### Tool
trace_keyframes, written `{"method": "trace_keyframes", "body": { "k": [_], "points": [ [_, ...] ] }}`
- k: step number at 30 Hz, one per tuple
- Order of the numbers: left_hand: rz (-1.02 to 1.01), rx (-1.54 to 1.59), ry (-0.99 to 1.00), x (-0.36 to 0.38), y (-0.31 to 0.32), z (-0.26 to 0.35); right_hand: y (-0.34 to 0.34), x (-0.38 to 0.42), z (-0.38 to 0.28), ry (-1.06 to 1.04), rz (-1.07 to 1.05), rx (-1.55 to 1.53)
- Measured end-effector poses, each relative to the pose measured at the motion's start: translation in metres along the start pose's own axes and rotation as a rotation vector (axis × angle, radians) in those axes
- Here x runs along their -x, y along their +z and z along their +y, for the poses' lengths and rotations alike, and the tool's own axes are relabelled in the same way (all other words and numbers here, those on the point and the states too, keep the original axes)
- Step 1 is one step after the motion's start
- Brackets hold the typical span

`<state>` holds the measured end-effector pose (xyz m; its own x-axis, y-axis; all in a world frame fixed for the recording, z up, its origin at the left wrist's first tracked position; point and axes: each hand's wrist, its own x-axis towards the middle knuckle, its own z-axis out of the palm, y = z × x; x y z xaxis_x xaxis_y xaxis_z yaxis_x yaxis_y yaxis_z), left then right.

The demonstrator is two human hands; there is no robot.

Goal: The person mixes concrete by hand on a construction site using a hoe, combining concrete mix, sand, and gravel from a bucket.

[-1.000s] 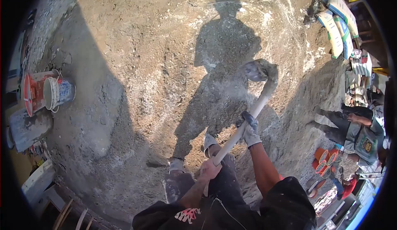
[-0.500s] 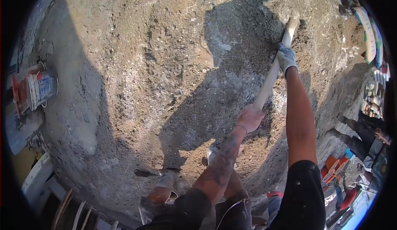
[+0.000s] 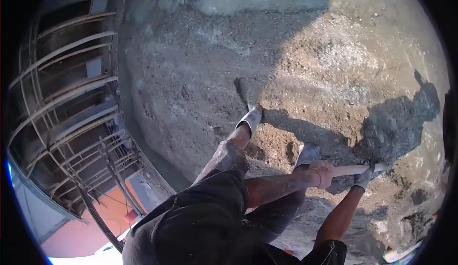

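Note:
My left hand, bare with a band at its wrist, is closed around a long pale handle. Farther along it, my right hand wears a grey, dirty glove and also grips the handle. The handle runs to the right, and its far end lies low over rough, wet-looking concrete mix. What tool sits at that end, if any, I cannot make out. My feet, in pale mud-coated boots, stand in the mix.
On the left is a row of wooden bars and beams along the edge of the concrete. An orange wall patch lies below them. A bag-like pale object shows at the lower right edge. My shadow falls across the mix.
My view has swung round to the left, bringing the wooden beams in. The handle now points right instead of up and right, and both hands are still on it.

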<state>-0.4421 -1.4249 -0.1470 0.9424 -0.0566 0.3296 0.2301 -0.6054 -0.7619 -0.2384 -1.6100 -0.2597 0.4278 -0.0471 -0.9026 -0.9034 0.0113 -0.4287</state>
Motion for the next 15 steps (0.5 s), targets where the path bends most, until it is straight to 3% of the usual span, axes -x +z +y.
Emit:
{"method": "trace_keyframes", "body": {
  "k": [1, 3, 4, 5, 6, 7, 8, 9, 10, 12, 15],
  "points": [
    [-0.140, -0.172, -0.060, 0.015, 0.008, -0.035, 0.033, 0.027, 0.020, 0.059, 0.013, 0.014],
    [-1.231, 1.023, -0.358, 0.048, 0.018, -0.152, 0.137, 0.118, 0.074, -0.022, -0.021, -0.031],
    [-1.638, 1.729, -0.547, 0.073, 0.014, -0.204, 0.169, 0.156, 0.098, -0.075, 0.009, 0.003],
    [-1.862, 1.612, -0.501, 0.103, 0.013, -0.250, 0.189, 0.177, 0.134, 0.077, -0.034, 0.026],
    [-1.810, 1.617, -0.495, 0.168, 0.001, -0.264, 0.208, 0.206, 0.181, 0.149, -0.164, -0.031],
    [-1.923, 1.406, -0.637, 0.212, -0.018, -0.303, 0.243, 0.258, 0.220, 0.130, -0.197, 0.003],
    [-2.037, 1.218, -0.772, 0.252, -0.037, -0.343, 0.266, 0.302, 0.268, 0.266, -0.125, 0.109],
    [-2.046, 1.013, -0.867, 0.313, -0.065, -0.369, 0.269, 0.334, 0.322, 0.441, -0.492, 0.067],
    [-2.161, 0.817, -0.841, 0.354, -0.091, -0.403, 0.288, 0.386, 0.349, 0.690, -0.505, 0.093],
    [-2.092, 0.616, -0.973, 0.415, -0.155, -0.452, 0.304, 0.448, 0.421, 0.968, -0.652, 0.222],
    [-1.998, 0.361, -1.078, 0.434, -0.193, -0.492, 0.325, 0.509, 0.456, 1.028, -0.741, 0.117]
  ]
}}
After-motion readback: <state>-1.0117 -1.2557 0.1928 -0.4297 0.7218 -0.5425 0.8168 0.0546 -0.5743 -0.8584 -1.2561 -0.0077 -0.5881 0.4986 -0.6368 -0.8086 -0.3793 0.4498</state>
